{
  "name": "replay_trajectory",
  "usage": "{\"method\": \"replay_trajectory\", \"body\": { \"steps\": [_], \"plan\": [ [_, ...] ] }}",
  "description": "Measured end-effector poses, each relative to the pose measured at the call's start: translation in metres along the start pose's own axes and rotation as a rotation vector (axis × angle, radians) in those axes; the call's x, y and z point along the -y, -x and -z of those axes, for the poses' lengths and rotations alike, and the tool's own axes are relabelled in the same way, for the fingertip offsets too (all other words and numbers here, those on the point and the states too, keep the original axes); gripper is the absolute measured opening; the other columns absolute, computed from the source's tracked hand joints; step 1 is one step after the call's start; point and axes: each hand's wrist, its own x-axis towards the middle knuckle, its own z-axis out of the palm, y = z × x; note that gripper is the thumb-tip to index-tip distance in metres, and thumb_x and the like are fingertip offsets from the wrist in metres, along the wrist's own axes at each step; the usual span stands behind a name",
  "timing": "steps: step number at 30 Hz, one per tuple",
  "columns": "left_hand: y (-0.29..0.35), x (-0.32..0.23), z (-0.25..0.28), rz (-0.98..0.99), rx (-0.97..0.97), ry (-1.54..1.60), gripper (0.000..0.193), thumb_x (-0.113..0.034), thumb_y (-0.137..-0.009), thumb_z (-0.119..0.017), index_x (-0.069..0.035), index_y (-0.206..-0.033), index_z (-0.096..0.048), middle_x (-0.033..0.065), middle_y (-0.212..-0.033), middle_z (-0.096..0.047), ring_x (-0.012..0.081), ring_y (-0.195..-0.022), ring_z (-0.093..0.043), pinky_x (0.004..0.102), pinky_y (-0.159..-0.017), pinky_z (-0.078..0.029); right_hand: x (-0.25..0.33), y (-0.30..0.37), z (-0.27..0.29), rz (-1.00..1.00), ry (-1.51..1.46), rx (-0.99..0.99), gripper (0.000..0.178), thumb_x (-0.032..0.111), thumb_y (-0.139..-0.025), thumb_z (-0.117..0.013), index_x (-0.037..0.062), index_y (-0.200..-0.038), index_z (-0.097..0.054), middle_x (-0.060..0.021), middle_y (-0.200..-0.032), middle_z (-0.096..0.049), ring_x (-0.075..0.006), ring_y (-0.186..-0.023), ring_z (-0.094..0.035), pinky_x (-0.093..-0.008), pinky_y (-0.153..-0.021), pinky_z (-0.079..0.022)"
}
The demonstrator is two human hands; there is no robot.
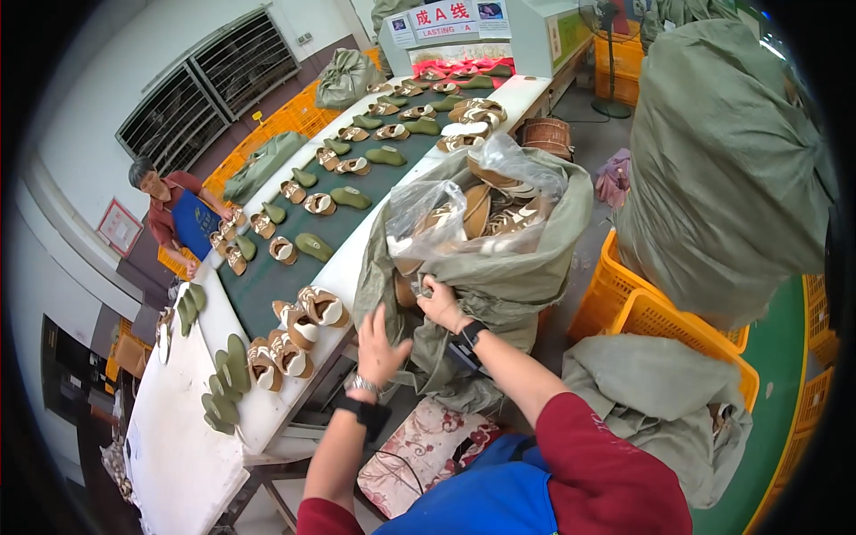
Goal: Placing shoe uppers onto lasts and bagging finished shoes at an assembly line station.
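A large grey-green woven sack (499,290) stands in front of me, beside the conveyor. Its mouth is open and a clear plastic liner (526,160) spills over the rim. Brown and white shoes (477,212) are heaped inside. With bent fingers my right hand (443,305) grips the near edge of the sack. My left hand (382,349) is held just left of it, fingers apart and nothing in them. A brown shoe partly shows behind the sack's fold above my right hand.
A dark green conveyor belt (299,267) carries rows of shoes and green shoe-shaped inserts. More inserts (227,379) and several shoes (290,343) lie on its white near ledge. A co-worker (183,209) stands across the belt. Orange crates (660,312) and a tall full sack (722,178) stand to the right.
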Motion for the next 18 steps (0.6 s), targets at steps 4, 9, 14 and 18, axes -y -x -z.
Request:
{"method": "replay_trajectory", "body": {
  "steps": [4, 9, 14, 18],
  "plan": [
    [0.085, 0.012, -0.028, 0.224, 0.079, -0.028, 0.095, -0.033, -0.061, -0.076, -0.009, -0.136, -0.024, 0.0298, -0.131, -0.027, 0.0447, -0.119, -0.031, 0.0457, -0.099, -0.030, 0.053, 0.038, 0.039, 0.037, -0.071, 0.016, 0.019, 0.008, -0.069, -0.057, 0.0009, -0.082, -0.045, -0.0148, -0.068, -0.049, -0.0226, -0.062, -0.045, -0.0329, -0.063, -0.041],
    [0.076, 0.019, -0.063, 0.893, 0.195, 0.744, 0.099, -0.046, -0.067, -0.072, -0.011, -0.139, -0.013, 0.0215, -0.140, -0.016, 0.0399, -0.122, -0.031, 0.0502, -0.089, -0.039, 0.069, 0.071, 0.086, 0.071, 0.017, 0.125, 0.022, 0.011, -0.072, -0.059, 0.0003, -0.086, -0.046, -0.0131, -0.075, -0.051, -0.0192, -0.069, -0.048, -0.0309, -0.067, -0.042],
    [0.074, 0.091, -0.075, 0.940, -0.141, 0.854, 0.081, -0.009, -0.066, -0.072, -0.004, -0.133, -0.027, 0.0179, -0.116, -0.047, 0.0302, -0.096, -0.053, 0.0385, -0.068, -0.048, 0.125, 0.106, 0.208, -0.310, -0.275, 0.230, 0.018, 0.013, -0.078, -0.061, 0.0017, -0.090, -0.052, -0.0082, -0.077, -0.056, -0.0147, -0.066, -0.052, -0.0262, -0.061, -0.043],
    [0.050, 0.093, -0.061, 1.076, -0.034, 1.060, 0.041, 0.010, -0.069, -0.050, 0.004, -0.109, -0.047, 0.0122, -0.081, -0.055, 0.0195, -0.056, -0.051, 0.0307, -0.047, -0.040, -0.004, 0.071, 0.253, -0.521, 0.061, -0.465, 0.030, 0.020, -0.083, -0.057, 0.0030, -0.108, -0.051, -0.0158, -0.094, -0.061, -0.0233, -0.082, -0.060, -0.0302, -0.070, -0.047]
  ]
}}
